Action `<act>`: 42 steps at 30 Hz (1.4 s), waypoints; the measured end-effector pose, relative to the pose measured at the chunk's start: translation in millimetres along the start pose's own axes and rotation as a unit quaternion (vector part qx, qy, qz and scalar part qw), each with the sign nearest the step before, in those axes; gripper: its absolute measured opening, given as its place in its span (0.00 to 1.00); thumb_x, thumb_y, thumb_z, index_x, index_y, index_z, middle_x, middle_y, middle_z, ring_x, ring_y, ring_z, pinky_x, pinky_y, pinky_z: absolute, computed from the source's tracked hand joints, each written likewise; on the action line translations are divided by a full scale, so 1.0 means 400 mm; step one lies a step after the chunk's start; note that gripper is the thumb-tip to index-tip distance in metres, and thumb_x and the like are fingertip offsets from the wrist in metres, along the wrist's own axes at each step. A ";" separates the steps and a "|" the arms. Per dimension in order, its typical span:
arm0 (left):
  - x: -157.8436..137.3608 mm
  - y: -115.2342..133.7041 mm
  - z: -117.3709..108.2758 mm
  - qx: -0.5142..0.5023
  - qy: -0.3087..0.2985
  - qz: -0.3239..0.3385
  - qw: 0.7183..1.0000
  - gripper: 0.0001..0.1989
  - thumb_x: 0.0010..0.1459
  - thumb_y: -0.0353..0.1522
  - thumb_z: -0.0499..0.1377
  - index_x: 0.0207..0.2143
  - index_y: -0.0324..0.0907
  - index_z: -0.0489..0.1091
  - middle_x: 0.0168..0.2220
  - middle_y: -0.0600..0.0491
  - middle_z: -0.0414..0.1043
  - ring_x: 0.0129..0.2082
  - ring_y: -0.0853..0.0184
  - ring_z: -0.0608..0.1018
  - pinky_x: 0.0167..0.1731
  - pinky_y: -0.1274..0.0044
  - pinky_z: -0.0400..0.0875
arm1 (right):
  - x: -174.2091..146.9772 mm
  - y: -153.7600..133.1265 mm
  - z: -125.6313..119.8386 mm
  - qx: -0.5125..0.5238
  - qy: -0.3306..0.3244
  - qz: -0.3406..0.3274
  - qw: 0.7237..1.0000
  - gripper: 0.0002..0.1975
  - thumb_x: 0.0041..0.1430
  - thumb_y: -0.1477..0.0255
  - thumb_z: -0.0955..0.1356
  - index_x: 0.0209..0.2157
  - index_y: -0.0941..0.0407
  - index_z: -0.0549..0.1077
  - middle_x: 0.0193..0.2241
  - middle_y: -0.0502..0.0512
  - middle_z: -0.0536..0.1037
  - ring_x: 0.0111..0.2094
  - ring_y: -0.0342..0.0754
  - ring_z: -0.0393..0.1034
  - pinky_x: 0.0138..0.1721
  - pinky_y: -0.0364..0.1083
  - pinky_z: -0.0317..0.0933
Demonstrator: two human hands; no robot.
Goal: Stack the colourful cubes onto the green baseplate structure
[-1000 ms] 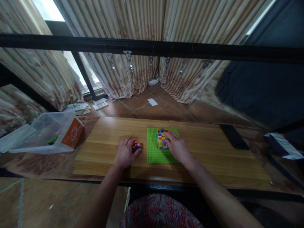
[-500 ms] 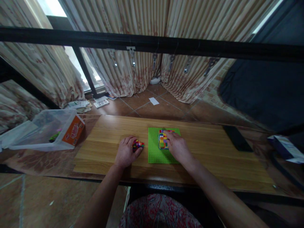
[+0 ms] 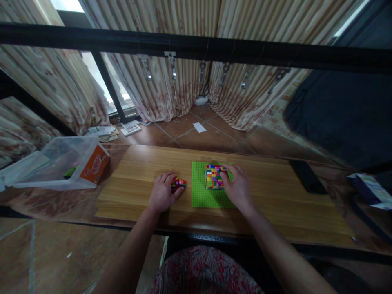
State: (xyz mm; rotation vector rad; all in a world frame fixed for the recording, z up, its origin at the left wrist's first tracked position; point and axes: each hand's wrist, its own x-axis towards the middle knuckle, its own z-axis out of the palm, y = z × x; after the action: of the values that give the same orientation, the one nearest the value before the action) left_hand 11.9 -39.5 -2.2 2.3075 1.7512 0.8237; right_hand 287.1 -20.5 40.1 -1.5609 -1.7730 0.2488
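Observation:
A green studded baseplate lies on the wooden board. On it stands a low block of many-coloured toy bricks, red, yellow, orange and purple among them. My right hand is over the block's right side, thumb and fingers bent together at its upper right; whatever is between the fingertips is hidden. Left of the baseplate, my left hand rests on the board, its fingers and thumb curled round a small heap of loose toy bricks. Part of the heap is covered by the fingers.
A clear plastic bin with an orange label stands at the left, a few bright pieces inside. Toward the right end of the wooden board lies a dark flat object. A black rail crosses beyond the board, with hooks hanging below it.
My right hand has shifted right across the brick block, uncovering more of its top. My left hand stays round the heap. The view has tilted slightly.

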 end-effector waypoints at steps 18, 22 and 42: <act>-0.002 -0.002 0.000 -0.003 -0.002 0.007 1.000 0.21 0.56 0.42 0.61 0.50 0.43 0.67 0.52 0.45 0.70 0.54 0.55 0.70 0.55 0.62 0.66 | -0.002 0.008 0.059 0.071 0.048 0.075 0.993 0.15 0.55 0.68 0.67 0.44 0.56 0.75 0.44 0.60 0.71 0.47 0.54 0.67 0.53 0.55 0.61; -0.002 0.002 -0.003 -0.002 -0.008 0.003 1.000 0.22 0.56 0.42 0.60 0.50 0.42 0.67 0.52 0.44 0.70 0.54 0.55 0.70 0.55 0.62 0.65 | -0.005 0.009 0.055 0.068 0.046 0.066 0.994 0.15 0.56 0.66 0.67 0.43 0.56 0.76 0.43 0.60 0.72 0.46 0.53 0.67 0.52 0.55 0.61; -0.008 0.005 -0.005 -0.008 -0.051 0.007 0.999 0.24 0.54 0.41 0.61 0.53 0.45 0.68 0.59 0.48 0.66 0.56 0.54 0.68 0.55 0.62 0.61 | -0.008 -0.194 0.204 -0.106 -0.291 -0.079 0.948 0.16 0.61 0.83 0.60 0.42 0.57 0.76 0.39 0.58 0.75 0.43 0.49 0.68 0.47 0.44 0.58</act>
State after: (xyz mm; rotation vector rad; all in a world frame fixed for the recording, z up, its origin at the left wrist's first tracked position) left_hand 12.1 -43.4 -0.7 2.3103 1.6824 0.7064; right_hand 175.3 -15.6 27.3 -1.5816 -2.4391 0.4935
